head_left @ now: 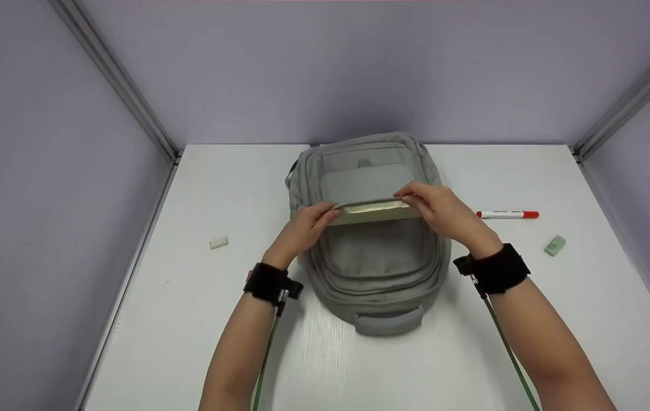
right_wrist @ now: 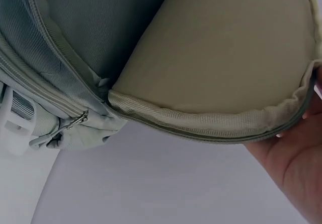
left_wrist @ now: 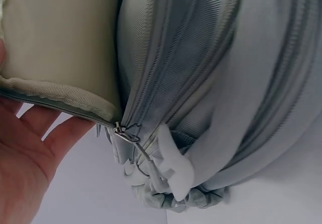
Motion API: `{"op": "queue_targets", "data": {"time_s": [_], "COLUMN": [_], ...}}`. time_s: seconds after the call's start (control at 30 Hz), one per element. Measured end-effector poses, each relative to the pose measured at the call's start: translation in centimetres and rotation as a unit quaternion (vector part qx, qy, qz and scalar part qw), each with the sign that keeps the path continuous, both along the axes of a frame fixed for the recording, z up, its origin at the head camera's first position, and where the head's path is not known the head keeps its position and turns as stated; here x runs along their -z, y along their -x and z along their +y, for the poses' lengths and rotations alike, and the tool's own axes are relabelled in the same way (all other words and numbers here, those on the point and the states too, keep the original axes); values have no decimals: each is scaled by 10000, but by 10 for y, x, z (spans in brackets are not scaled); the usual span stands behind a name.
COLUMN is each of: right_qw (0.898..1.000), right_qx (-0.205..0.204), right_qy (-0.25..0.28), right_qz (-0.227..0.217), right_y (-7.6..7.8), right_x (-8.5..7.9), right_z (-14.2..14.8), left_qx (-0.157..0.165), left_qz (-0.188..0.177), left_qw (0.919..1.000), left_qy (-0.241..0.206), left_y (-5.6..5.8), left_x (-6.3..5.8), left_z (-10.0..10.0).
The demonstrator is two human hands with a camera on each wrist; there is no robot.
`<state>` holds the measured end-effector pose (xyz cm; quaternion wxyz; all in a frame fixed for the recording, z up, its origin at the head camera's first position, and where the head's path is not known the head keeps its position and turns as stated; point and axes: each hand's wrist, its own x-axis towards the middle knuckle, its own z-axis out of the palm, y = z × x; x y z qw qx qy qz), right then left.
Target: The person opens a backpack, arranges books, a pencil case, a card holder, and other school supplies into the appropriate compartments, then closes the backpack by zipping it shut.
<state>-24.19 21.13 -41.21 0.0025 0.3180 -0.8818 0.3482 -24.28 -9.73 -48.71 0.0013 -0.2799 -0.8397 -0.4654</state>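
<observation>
A grey backpack [head_left: 379,257] lies front side up on the table, its carry handle [head_left: 390,322] toward me. The front pocket's flap [head_left: 379,214] is unzipped and lifted, and its beige lining shows. At the flap's left end, my left hand [head_left: 302,228] pinches the edge between thumb and fingers. My right hand [head_left: 447,214] pinches the same edge at the right end. In the left wrist view a metal zipper pull [left_wrist: 128,135] hangs at the flap's corner. The right wrist view shows the dark pocket interior [right_wrist: 105,22] beside the lining [right_wrist: 221,48].
On the white table [head_left: 159,319], a small pale eraser-like block [head_left: 218,243] lies left of the backpack. To the right are a white marker with red ends [head_left: 504,214] and a small green block [head_left: 554,245]. Grey panels [head_left: 245,68] enclose the back and sides.
</observation>
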Motion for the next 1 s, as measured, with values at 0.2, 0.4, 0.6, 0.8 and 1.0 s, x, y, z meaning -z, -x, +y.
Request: {"op": "queue_targets", "data": {"time_s": [0.2,0.4,0.6,0.8,1.0], "right_qw": [9976,9766,9216,9077,9196], "right_qx": [611,1575,2096,2374,2516], "right_qy": [-123,-1270,-2933,-3022,-2792], "right_qz": [-293,-729,-1439,-1686,-1145], "right_y": [13,41,44,30,20], "right_x": [7,42,87,112,127], "right_z": [22,74,129,158,166], "left_qx": [-396,-756,-967,-1320,-1524], "left_qz": [59,357,682,857,933], "left_qw": [9992,9965,9929,9873,9837], "left_qy": [-7,-98,-145,-203,-224], "left_y": [9,14,16,17,16], "left_x": [-5,-11,-21,-29,-32], "left_z": [1,4,6,7,9]}}
